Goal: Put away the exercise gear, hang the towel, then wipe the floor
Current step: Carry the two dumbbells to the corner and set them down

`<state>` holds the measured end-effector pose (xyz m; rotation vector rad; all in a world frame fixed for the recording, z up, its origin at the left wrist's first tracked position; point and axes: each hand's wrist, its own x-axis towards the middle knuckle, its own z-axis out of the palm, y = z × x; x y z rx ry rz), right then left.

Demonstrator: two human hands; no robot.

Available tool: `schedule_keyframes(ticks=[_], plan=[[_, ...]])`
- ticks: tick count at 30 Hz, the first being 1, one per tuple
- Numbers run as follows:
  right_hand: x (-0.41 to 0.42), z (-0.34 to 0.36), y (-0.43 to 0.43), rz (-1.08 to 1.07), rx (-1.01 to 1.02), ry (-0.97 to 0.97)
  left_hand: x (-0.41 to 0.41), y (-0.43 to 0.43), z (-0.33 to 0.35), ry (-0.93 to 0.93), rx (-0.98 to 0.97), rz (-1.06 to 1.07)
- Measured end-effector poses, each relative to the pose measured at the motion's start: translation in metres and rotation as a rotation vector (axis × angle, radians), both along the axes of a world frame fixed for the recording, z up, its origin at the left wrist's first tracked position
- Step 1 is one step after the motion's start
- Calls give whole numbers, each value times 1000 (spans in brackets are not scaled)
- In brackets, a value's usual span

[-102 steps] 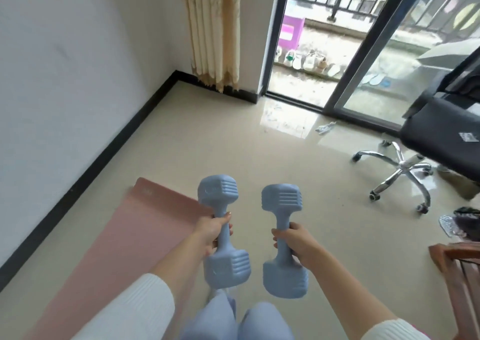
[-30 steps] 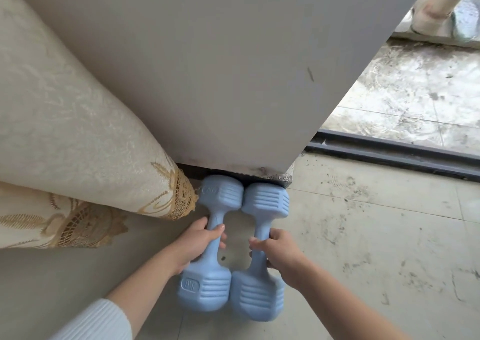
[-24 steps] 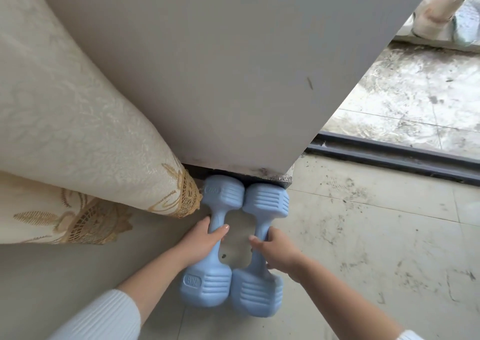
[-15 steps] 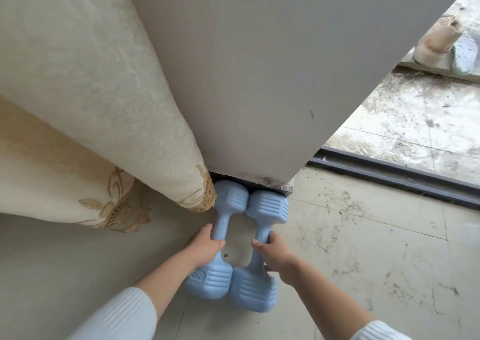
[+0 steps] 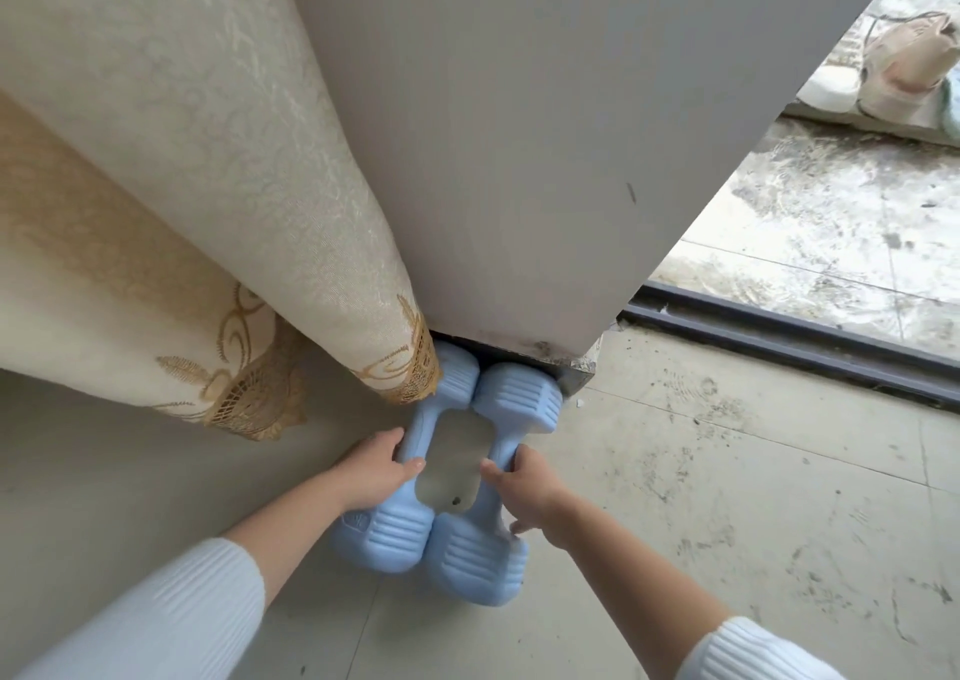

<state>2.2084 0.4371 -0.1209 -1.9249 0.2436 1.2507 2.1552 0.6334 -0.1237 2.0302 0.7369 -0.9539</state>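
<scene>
We see both blue dumbbells lying side by side on the floor [image 5: 727,549], heads touching, far ends against the wall base [image 5: 519,159]. The left hand [image 5: 371,471] is curled around the left dumbbell [image 5: 384,528] handle; the right hand [image 5: 524,487] grips the right dumbbell [image 5: 519,398] handle with its fingers loosened. Compared with half a second ago, the curtain [image 5: 208,211] hem now overlaps the left dumbbell's far head, and the weights sit unchanged.
</scene>
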Motion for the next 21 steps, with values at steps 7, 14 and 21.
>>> schedule_keyframes(ticks=[7, 14, 21], plan=[[-12, 82, -18, 154, -76, -108, -28, -35, 101, -41, 248, -150], [-71, 294, -25, 201, -67, -259, -105, -68, 300, -227, 216, 148], [-175, 515, -49, 598, -94, -456, -225, -111, 517, -285, 331, 320]])
